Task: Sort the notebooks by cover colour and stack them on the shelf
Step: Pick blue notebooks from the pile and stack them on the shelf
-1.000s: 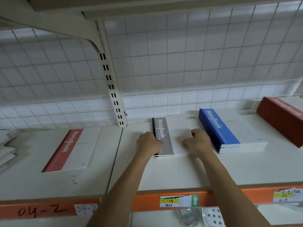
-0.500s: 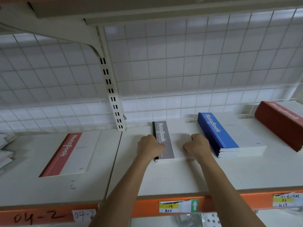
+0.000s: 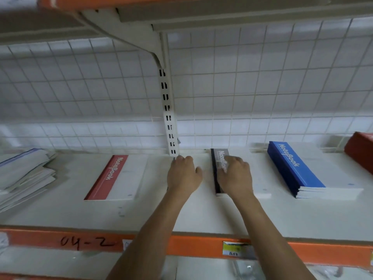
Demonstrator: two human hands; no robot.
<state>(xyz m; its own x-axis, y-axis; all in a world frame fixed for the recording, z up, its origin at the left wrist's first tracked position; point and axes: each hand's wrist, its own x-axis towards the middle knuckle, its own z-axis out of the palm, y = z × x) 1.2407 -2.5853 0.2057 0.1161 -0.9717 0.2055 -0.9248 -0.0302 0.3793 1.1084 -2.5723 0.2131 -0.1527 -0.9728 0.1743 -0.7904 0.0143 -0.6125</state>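
A grey-and-white notebook (image 3: 220, 156) with a black spine lies flat on the white shelf (image 3: 201, 217). My right hand (image 3: 235, 176) rests flat on its cover, fingers spread, hiding most of it. My left hand (image 3: 183, 174) lies on the bare shelf just left of that notebook, fingers loosely apart, holding nothing. A single red-and-white notebook (image 3: 115, 176) lies further left. A stack of blue-and-white notebooks (image 3: 302, 170) sits to the right. A dark red stack (image 3: 361, 150) shows at the far right edge.
A loose pile of pale notebooks (image 3: 24, 174) lies at the far left. A slotted white upright (image 3: 170, 122) and wire grid back the shelf. The orange front rail (image 3: 191, 247) carries labels. Another shelf hangs close overhead.
The view has swung left. My left hand has come off the grey notebook's spine onto the bare shelf beside it. My right hand has slid left, onto the cover's grey strip.
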